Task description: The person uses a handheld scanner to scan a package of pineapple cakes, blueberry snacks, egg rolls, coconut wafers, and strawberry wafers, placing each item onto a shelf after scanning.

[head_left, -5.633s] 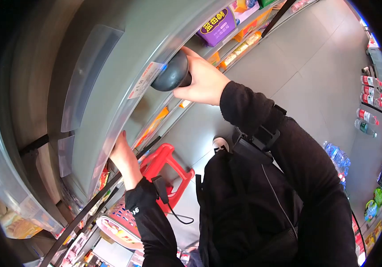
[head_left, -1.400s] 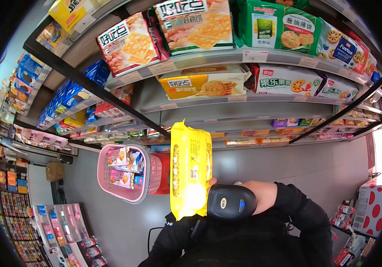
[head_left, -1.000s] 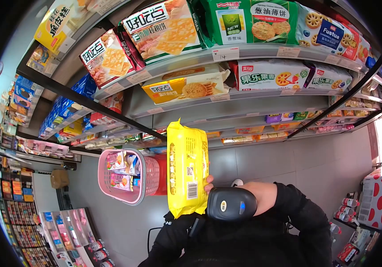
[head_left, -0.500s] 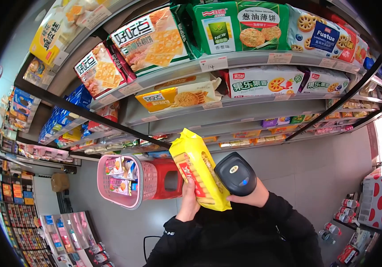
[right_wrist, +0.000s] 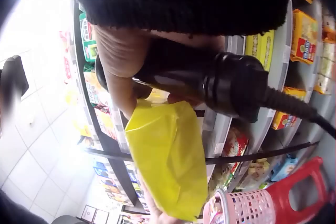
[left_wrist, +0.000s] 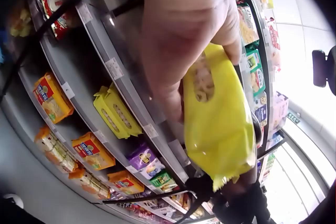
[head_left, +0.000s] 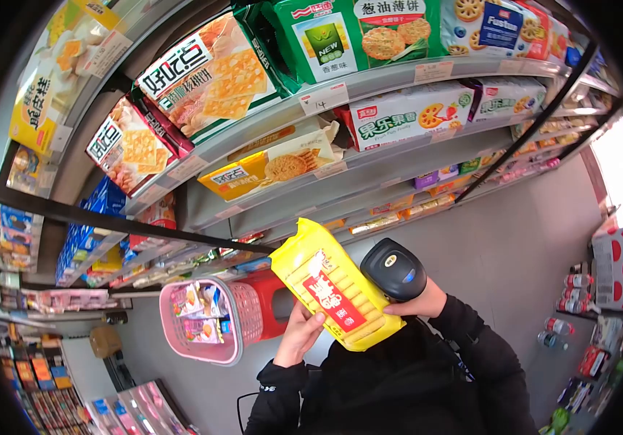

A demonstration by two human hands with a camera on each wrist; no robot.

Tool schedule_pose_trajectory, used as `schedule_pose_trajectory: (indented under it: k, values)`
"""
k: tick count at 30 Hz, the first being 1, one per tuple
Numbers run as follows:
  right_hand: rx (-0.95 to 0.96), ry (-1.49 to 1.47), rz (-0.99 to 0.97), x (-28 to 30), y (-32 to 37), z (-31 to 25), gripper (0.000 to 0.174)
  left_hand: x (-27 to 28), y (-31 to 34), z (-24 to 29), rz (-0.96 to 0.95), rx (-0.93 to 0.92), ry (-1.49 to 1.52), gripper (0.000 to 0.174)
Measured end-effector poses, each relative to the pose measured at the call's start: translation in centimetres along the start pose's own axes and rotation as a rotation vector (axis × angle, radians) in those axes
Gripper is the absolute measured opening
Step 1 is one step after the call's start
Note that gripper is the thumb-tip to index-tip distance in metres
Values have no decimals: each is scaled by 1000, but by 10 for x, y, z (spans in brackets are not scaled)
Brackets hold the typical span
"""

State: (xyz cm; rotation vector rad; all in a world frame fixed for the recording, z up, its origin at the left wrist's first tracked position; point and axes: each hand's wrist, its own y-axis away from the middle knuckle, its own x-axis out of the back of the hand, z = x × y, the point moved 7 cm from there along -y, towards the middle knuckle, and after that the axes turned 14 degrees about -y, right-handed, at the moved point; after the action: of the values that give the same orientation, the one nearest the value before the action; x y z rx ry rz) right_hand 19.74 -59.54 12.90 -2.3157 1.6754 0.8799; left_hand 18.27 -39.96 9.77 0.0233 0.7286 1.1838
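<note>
In the head view a yellow biscuit packet [head_left: 337, 290] with a red label is held up in front of the body, its front face turned upward. The left hand [head_left: 301, 330] grips its left lower side, thumb on the front. The right hand [head_left: 422, 301] holds a black scanner [head_left: 393, 270] by its handle, and its thumb touches the packet's right end. The left wrist view shows the left hand [left_wrist: 184, 35] round the packet [left_wrist: 219, 119]. In the right wrist view the right hand [right_wrist: 123, 64] wraps the scanner handle [right_wrist: 178, 69], against the packet [right_wrist: 168, 158].
A pink basket [head_left: 242, 319] with small packs inside stands by a red stool-like object [head_left: 274, 301] at left. Curved shelves [head_left: 268, 196] of biscuit packs run across the top. Bottles [head_left: 559, 326] stand on the right, above grey floor [head_left: 500, 268].
The packet has turned from its barcode side to its red-labelled front. The left hand, earlier hidden behind it, now shows on its left side. The scanner has moved up and right; the view has shifted.
</note>
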Motion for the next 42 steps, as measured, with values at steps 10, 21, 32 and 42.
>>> schedule_pose_trajectory:
  k: [10,21,32,42]
  values:
    - [90,-22,194,-6,-5,-10,42,36,-3,8,26,-67,58,60]
    - [333,-17,495,6,21,24,47,-16,-36,-6,-154,26,250,48]
    - [384,-150,678,55,38,34,39,-42,-63,-13,-101,32,-39,47]
    - [303,172,735,114,21,9,36,-50,-113,-58,-40,101,15,45]
